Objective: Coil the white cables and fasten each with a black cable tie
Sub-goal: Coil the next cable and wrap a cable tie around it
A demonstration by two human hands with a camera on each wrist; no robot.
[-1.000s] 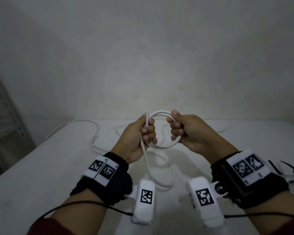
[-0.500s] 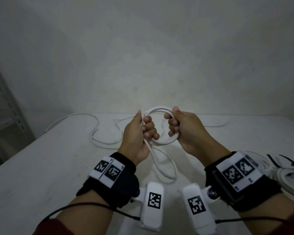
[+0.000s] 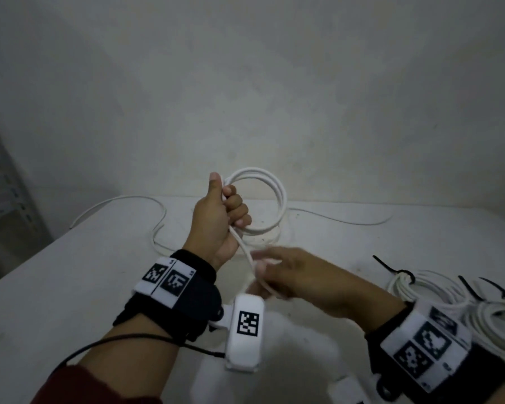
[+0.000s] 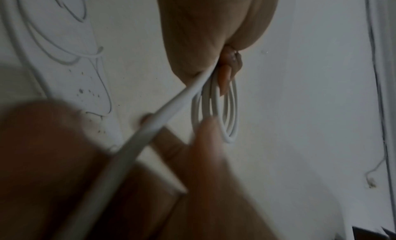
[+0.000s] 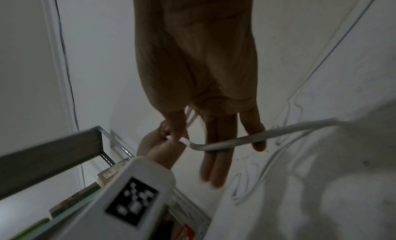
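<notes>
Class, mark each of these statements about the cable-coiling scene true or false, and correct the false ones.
1. The left hand grips the coil of white cable. True.
2. The right hand holds a black cable tie. False: the loose strand runs across its straight fingers.
3. Tied coils lie on the table to the right. True.
4. The coil in hand rests flat on the table. False: it is held up above it.

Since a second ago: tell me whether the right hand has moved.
Yes. The right hand has left the coil in the left hand and dropped toward the near table edge, the loose cable strand across its fingers.
</notes>
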